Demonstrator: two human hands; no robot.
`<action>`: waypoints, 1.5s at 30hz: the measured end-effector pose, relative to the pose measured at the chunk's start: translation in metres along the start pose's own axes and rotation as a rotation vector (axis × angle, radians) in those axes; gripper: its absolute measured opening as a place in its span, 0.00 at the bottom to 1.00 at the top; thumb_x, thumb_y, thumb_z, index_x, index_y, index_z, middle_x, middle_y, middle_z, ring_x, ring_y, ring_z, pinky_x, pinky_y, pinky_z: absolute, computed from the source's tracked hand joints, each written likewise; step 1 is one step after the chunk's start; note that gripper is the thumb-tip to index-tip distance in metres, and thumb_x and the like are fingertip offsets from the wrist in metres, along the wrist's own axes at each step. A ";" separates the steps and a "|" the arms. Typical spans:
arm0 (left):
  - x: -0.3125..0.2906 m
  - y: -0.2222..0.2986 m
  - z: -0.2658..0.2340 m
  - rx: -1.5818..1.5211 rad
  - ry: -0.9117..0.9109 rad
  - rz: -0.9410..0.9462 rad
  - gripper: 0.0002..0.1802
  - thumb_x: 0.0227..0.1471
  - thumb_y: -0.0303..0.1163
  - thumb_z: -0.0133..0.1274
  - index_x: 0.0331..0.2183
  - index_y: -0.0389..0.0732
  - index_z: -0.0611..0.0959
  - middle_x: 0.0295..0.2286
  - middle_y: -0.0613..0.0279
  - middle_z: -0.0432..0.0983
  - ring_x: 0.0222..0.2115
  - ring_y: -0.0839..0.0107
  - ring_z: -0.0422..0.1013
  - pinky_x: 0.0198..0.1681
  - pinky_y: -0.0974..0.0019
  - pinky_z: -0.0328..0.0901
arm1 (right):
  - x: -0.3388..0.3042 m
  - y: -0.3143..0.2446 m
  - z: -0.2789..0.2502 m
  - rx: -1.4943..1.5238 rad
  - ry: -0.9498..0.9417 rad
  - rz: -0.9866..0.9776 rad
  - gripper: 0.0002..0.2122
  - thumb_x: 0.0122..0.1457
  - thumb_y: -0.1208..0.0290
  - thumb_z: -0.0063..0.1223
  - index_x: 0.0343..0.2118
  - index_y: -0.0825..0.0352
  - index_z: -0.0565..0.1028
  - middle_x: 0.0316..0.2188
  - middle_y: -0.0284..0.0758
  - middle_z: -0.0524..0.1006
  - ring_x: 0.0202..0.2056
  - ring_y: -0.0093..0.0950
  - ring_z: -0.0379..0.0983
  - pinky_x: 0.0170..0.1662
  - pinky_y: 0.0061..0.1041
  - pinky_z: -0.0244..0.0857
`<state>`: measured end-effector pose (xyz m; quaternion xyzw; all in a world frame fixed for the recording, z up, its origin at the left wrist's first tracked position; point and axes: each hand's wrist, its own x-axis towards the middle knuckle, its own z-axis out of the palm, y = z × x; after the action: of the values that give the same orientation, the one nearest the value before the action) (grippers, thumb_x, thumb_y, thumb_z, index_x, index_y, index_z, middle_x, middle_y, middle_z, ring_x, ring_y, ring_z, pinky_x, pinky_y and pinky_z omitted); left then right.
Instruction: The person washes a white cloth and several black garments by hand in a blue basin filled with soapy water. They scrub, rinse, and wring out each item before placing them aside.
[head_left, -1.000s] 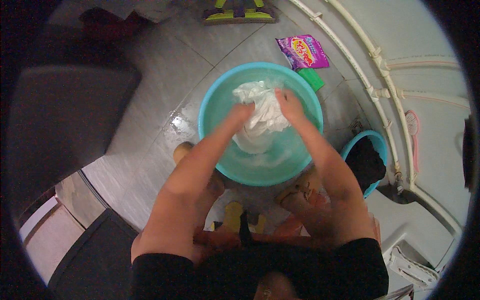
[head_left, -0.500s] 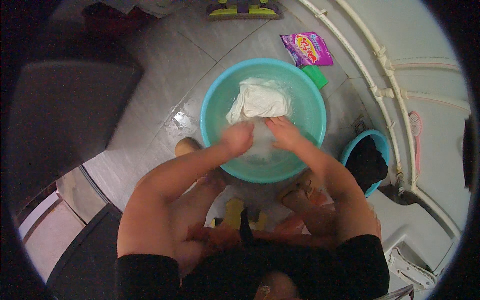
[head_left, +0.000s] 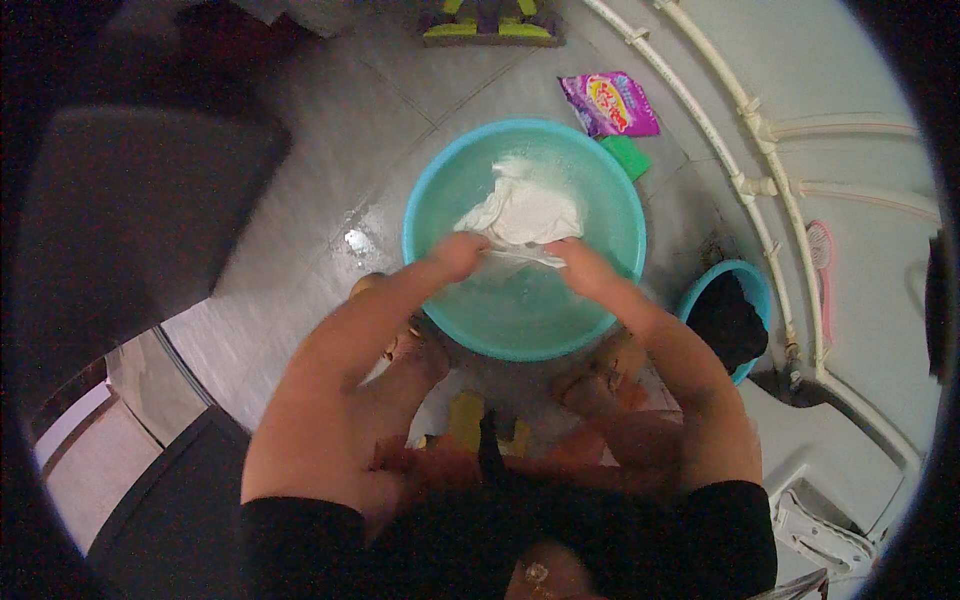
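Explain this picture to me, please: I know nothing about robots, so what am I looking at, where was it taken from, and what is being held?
There is no robot here, just a person's two bare hands. The camera is worn on the person's head and looks down, so the forearms reach in from below; its wide lens bends straight lines near the rim. The left hand and right hand grip the near edge of a white cloth inside a round blue-green basin, which looks to hold water. Beyond it, on the grey tiled floor, lie a purple bag and a small green object. To the right stands a smaller blue tub with dark cloth in it.
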<state>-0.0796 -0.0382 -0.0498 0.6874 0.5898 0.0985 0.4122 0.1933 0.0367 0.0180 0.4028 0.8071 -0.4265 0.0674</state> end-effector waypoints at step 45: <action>-0.052 0.241 -0.227 -0.602 -0.082 -0.081 0.24 0.48 0.45 0.60 0.41 0.36 0.78 0.35 0.58 0.76 0.36 0.68 0.72 0.41 0.64 0.67 | -0.125 -0.130 -0.184 1.251 0.394 -0.013 0.17 0.64 0.63 0.46 0.50 0.70 0.69 0.45 0.38 0.74 0.44 0.31 0.74 0.47 0.33 0.70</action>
<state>-0.0597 0.0263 0.2792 0.5137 0.5438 0.2244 0.6245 0.2280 0.0585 0.2728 0.4315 0.4062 -0.7342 -0.3312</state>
